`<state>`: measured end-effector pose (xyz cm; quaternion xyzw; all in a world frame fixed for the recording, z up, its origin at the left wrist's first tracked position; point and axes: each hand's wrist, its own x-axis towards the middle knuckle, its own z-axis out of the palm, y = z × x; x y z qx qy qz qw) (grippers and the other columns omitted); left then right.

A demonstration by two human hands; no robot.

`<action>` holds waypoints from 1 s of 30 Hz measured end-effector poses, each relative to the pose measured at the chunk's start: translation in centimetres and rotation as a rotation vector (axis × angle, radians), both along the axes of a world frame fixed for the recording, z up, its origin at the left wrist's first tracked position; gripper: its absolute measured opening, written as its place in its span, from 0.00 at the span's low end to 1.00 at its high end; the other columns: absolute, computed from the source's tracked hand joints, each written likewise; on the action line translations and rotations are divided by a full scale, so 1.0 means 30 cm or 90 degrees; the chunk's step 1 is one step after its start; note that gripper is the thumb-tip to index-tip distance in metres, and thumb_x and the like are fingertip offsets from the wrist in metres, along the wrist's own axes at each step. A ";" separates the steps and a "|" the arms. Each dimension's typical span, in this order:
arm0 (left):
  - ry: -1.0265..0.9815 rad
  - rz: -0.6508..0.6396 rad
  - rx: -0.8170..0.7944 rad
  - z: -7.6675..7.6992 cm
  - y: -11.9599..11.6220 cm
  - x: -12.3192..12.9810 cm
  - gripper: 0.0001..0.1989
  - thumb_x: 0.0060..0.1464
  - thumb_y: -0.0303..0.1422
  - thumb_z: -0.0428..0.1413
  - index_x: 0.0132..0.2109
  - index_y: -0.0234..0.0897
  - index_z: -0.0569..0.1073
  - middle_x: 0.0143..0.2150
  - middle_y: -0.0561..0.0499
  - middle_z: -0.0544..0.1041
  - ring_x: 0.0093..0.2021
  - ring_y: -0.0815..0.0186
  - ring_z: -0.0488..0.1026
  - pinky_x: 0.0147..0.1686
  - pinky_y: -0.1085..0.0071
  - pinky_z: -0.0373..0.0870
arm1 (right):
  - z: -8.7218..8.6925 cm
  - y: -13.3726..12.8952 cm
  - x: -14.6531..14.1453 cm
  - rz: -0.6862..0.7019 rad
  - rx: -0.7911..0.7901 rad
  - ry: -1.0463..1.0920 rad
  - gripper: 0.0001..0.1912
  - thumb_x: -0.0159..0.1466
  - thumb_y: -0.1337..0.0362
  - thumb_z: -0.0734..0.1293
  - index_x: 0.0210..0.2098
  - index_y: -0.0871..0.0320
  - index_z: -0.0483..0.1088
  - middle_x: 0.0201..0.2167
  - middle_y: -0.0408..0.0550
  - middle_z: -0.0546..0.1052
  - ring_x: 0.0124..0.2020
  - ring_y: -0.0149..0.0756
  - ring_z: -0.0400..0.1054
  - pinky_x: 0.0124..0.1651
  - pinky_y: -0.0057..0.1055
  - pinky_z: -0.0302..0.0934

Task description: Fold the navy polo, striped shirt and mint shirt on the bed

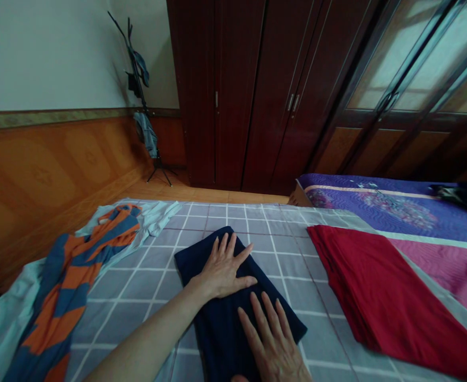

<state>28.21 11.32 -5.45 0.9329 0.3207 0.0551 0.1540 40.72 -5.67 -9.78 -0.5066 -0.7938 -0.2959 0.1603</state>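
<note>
A folded navy blue garment [221, 339] lies flat on a grey bed sheet with white grid lines [157, 286]. Its exact kind cannot be made out. Across its upper part rests my left hand [224, 270], open, palm down with the fingers spread. My right hand [271, 339] is also open and lies on the lower right part of the cloth, its fingers stretched forward. Neither hand grips the fabric. The garment's near end runs out of view at the bottom. To the right is a red folded cloth [388, 292], apart from both hands.
On the left lie an orange-and-blue striped garment [78, 276] and pale cloth [8, 329]. A purple floral bedspread [377, 204] covers the surface at right. Beyond the bed stand a dark red wardrobe [237, 95] and a coat rack [136, 74] with items on it.
</note>
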 end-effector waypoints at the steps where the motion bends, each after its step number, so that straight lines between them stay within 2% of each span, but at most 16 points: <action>1: -0.002 0.005 0.001 0.000 -0.001 0.001 0.39 0.54 0.58 0.46 0.68 0.53 0.44 0.71 0.44 0.35 0.68 0.42 0.30 0.61 0.40 0.37 | 0.006 -0.001 0.000 0.000 -0.003 -0.001 0.46 0.56 0.33 0.56 0.59 0.63 0.62 0.55 0.66 0.67 0.59 0.62 0.54 0.53 0.52 0.52; 6: -0.011 0.061 0.017 -0.001 -0.003 0.009 0.32 0.61 0.52 0.41 0.68 0.49 0.48 0.70 0.42 0.43 0.69 0.48 0.36 0.63 0.45 0.39 | 0.010 0.000 -0.003 -0.003 0.003 -0.001 0.46 0.56 0.32 0.55 0.60 0.62 0.61 0.55 0.65 0.67 0.58 0.61 0.56 0.52 0.51 0.54; 8: -0.023 0.069 0.026 -0.005 0.000 0.009 0.33 0.61 0.52 0.43 0.68 0.46 0.48 0.70 0.41 0.44 0.69 0.49 0.37 0.63 0.46 0.40 | -0.001 0.002 -0.002 -0.008 0.005 0.008 0.47 0.56 0.32 0.54 0.60 0.61 0.60 0.55 0.64 0.68 0.58 0.60 0.56 0.52 0.51 0.54; 11: -0.045 0.069 0.029 -0.014 0.008 0.002 0.40 0.57 0.56 0.44 0.69 0.40 0.46 0.70 0.38 0.42 0.69 0.48 0.34 0.63 0.46 0.40 | -0.025 0.007 0.002 -0.011 0.006 0.014 0.45 0.56 0.32 0.53 0.60 0.59 0.61 0.55 0.62 0.68 0.58 0.60 0.56 0.53 0.52 0.53; 14: -0.052 0.072 0.022 -0.022 0.013 -0.001 0.49 0.51 0.60 0.49 0.69 0.35 0.44 0.70 0.36 0.38 0.68 0.45 0.32 0.63 0.45 0.40 | -0.048 0.012 0.010 -0.018 0.008 -0.004 0.34 0.61 0.43 0.59 0.60 0.57 0.61 0.55 0.59 0.69 0.57 0.58 0.59 0.55 0.51 0.52; 17: -0.035 0.084 0.016 -0.023 0.009 0.006 0.48 0.49 0.56 0.54 0.68 0.36 0.47 0.70 0.37 0.41 0.68 0.43 0.33 0.63 0.44 0.40 | -0.066 0.015 0.016 -0.028 0.021 -0.025 0.26 0.62 0.57 0.62 0.59 0.55 0.62 0.54 0.58 0.70 0.56 0.56 0.61 0.57 0.52 0.51; 20: -0.030 0.100 0.032 -0.021 0.010 0.014 0.42 0.51 0.52 0.54 0.68 0.39 0.50 0.70 0.40 0.44 0.68 0.43 0.36 0.63 0.45 0.42 | -0.074 0.016 0.020 -0.034 0.026 -0.032 0.26 0.61 0.64 0.62 0.59 0.55 0.61 0.55 0.57 0.70 0.57 0.55 0.61 0.57 0.53 0.52; 24: -0.038 0.112 0.050 -0.023 0.056 -0.010 0.40 0.53 0.56 0.50 0.67 0.42 0.52 0.69 0.43 0.48 0.68 0.47 0.41 0.63 0.47 0.43 | -0.069 0.014 0.021 -0.039 0.018 -0.054 0.30 0.58 0.70 0.62 0.60 0.54 0.60 0.55 0.56 0.70 0.56 0.55 0.62 0.54 0.52 0.56; 27: -0.021 0.157 0.040 -0.014 0.102 -0.058 0.39 0.55 0.56 0.47 0.67 0.40 0.52 0.69 0.42 0.50 0.68 0.49 0.44 0.63 0.47 0.42 | -0.065 0.012 0.016 -0.047 0.008 -0.056 0.30 0.57 0.69 0.62 0.59 0.53 0.61 0.54 0.56 0.71 0.57 0.57 0.61 0.52 0.52 0.58; 30: -0.009 0.221 0.048 0.013 0.088 -0.101 0.36 0.59 0.51 0.47 0.67 0.35 0.52 0.68 0.39 0.51 0.68 0.48 0.44 0.63 0.46 0.42 | -0.065 0.013 0.011 -0.046 0.009 -0.012 0.29 0.59 0.55 0.63 0.59 0.52 0.62 0.56 0.55 0.69 0.59 0.59 0.57 0.52 0.54 0.58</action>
